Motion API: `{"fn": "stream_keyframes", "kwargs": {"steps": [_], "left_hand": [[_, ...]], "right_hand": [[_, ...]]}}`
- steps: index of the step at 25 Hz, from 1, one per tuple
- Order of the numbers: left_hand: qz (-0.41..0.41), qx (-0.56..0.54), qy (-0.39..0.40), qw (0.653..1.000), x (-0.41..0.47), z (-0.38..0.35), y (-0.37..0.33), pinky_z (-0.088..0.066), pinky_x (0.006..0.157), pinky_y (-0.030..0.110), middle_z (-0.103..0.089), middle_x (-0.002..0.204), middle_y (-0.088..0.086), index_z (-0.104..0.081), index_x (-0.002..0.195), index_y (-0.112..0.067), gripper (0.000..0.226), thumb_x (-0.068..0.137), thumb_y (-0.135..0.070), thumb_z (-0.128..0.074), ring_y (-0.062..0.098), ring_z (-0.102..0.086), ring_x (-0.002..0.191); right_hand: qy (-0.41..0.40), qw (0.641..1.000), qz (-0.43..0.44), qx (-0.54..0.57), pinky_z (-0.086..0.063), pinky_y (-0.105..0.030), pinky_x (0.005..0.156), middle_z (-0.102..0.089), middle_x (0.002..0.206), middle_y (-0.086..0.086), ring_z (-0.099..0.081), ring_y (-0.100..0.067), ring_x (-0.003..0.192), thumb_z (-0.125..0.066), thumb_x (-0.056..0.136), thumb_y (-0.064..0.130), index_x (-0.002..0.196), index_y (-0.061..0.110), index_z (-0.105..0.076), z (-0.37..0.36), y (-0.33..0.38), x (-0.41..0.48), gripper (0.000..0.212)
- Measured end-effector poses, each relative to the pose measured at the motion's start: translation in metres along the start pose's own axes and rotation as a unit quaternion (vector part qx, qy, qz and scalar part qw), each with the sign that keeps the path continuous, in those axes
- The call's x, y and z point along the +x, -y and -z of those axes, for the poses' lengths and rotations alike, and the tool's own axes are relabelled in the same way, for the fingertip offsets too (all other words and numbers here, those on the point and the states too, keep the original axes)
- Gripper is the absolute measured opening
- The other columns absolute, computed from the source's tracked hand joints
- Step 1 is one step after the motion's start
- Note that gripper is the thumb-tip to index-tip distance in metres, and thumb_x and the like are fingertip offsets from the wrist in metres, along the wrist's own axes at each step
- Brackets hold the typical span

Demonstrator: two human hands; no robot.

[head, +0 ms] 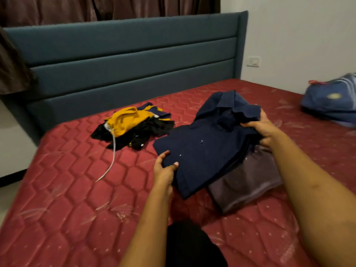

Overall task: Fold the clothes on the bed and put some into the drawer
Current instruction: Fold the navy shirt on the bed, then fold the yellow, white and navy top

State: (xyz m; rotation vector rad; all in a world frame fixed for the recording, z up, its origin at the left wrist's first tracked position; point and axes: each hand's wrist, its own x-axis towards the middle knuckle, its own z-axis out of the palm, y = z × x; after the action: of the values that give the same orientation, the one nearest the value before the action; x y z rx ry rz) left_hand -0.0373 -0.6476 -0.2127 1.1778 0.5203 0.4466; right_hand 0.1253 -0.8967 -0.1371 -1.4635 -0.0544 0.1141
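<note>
Gripping the folded navy shirt [208, 143] at near edge w/ left hand [165, 168] and collar w/ right hand [264, 130], person holds it atop a folded grey garment [248, 182] on the bed [77, 189]; est. halfway: yellow-black pile [133, 128] beside it unfolded, drawer not in view.

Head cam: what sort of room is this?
Probably a bedroom: a bare quilted mattress against a padded headboard, curtains behind it, and a clothes pile beside a folded shirt on the bed.
</note>
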Motion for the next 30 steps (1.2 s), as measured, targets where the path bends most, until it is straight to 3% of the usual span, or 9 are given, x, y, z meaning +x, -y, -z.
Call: {"fn": "stream_keyframes", "kwargs": {"steps": [3,6,10,12,14,17,21,27,30], "left_hand": [[0.011,0.022,0.024,0.999,-0.002,-0.061,0.038,-0.055,0.084,0.032,-0.059,0.122,0.015,-0.057,0.119,-0.017,0.050,0.083,0.018,-0.057,0.024,-0.059,0.101],[0.037,0.065,0.054,0.996,-0.001,-0.091,0.079,-0.054,0.080,0.020,-0.058,0.122,0.010,-0.057,0.121,-0.021,0.053,0.083,0.016,-0.056,0.020,-0.059,0.101],[0.012,0.234,0.061,0.970,0.005,-0.089,0.121,-0.044,0.099,0.027,-0.047,0.138,0.007,-0.053,0.120,-0.032,0.057,0.081,0.008,-0.061,0.026,-0.051,0.123],[-0.093,0.403,0.024,0.910,-0.005,-0.091,0.124,-0.035,0.107,0.033,-0.025,0.153,0.008,-0.048,0.135,-0.023,0.064,0.078,0.003,-0.061,0.029,-0.035,0.136],[-0.257,0.539,0.003,0.802,-0.017,-0.102,0.119,-0.036,0.106,0.045,-0.022,0.157,0.009,-0.044,0.141,-0.020,0.076,0.070,-0.004,-0.065,0.031,-0.031,0.139],[-0.362,0.625,0.104,0.684,-0.015,-0.124,0.125,-0.032,0.109,0.051,-0.030,0.156,0.008,-0.046,0.141,-0.021,0.075,0.071,-0.025,-0.072,0.029,-0.029,0.142],[-0.303,0.698,0.165,0.628,0.016,-0.117,0.146,-0.031,0.110,0.052,-0.038,0.152,0.004,-0.043,0.144,-0.023,0.066,0.087,-0.056,-0.044,0.027,-0.033,0.142],[-0.288,0.689,0.181,0.639,0.028,-0.108,0.165,-0.015,0.114,0.051,-0.030,0.156,0.002,-0.031,0.150,-0.028,0.071,0.091,-0.067,-0.020,0.028,-0.023,0.145],[-0.245,0.686,0.215,0.650,0.029,-0.109,0.157,0.001,0.116,0.047,-0.010,0.162,-0.001,-0.013,0.153,-0.031,0.082,0.084,-0.072,-0.001,0.024,-0.003,0.149]], "right_hand": [[-0.059,0.998,-0.017,-0.001,-0.051,-0.044,0.075,-0.049,0.128,-0.007,-0.054,-0.030,0.104,-0.059,0.085,-0.014,0.149,0.027,-0.025,0.072,-0.021,0.018,0.083],[-0.133,0.990,-0.026,-0.027,-0.057,-0.032,0.065,-0.051,0.134,-0.011,-0.053,-0.026,0.108,-0.061,0.078,-0.018,0.148,0.019,-0.028,0.119,-0.066,0.030,0.086],[-0.188,0.962,-0.080,-0.181,-0.043,-0.046,0.099,-0.039,0.146,-0.017,-0.045,-0.030,0.127,-0.085,0.058,0.005,0.152,0.015,-0.017,0.151,-0.125,0.036,0.116],[-0.260,0.896,-0.098,-0.346,-0.028,-0.054,0.111,-0.020,0.157,-0.012,-0.027,-0.036,0.140,-0.075,0.070,0.013,0.154,0.025,-0.003,0.143,-0.126,0.042,0.111],[-0.334,0.797,0.007,-0.504,-0.015,-0.055,0.114,-0.014,0.160,-0.006,-0.015,-0.032,0.144,-0.061,0.078,0.011,0.154,0.023,-0.008,0.110,-0.114,0.044,0.094],[-0.215,0.760,0.093,-0.606,-0.001,-0.057,0.115,-0.009,0.162,-0.002,-0.003,-0.029,0.148,-0.047,0.091,0.026,0.154,0.025,-0.013,0.055,-0.115,0.049,0.072],[-0.094,0.728,-0.004,-0.679,0.010,-0.057,0.115,0.002,0.162,0.004,0.011,-0.026,0.148,-0.017,0.096,0.063,0.153,0.039,-0.001,0.045,-0.165,0.050,0.064],[-0.106,0.718,-0.005,-0.688,0.011,-0.056,0.114,0.001,0.162,0.005,0.011,-0.025,0.148,-0.012,0.094,0.066,0.152,0.041,-0.002,0.045,-0.182,0.057,0.064],[-0.078,0.717,-0.036,-0.692,0.012,-0.057,0.114,0.004,0.162,0.005,0.013,-0.025,0.148,-0.011,0.094,0.067,0.152,0.040,0.001,0.045,-0.181,0.058,0.065]]}}
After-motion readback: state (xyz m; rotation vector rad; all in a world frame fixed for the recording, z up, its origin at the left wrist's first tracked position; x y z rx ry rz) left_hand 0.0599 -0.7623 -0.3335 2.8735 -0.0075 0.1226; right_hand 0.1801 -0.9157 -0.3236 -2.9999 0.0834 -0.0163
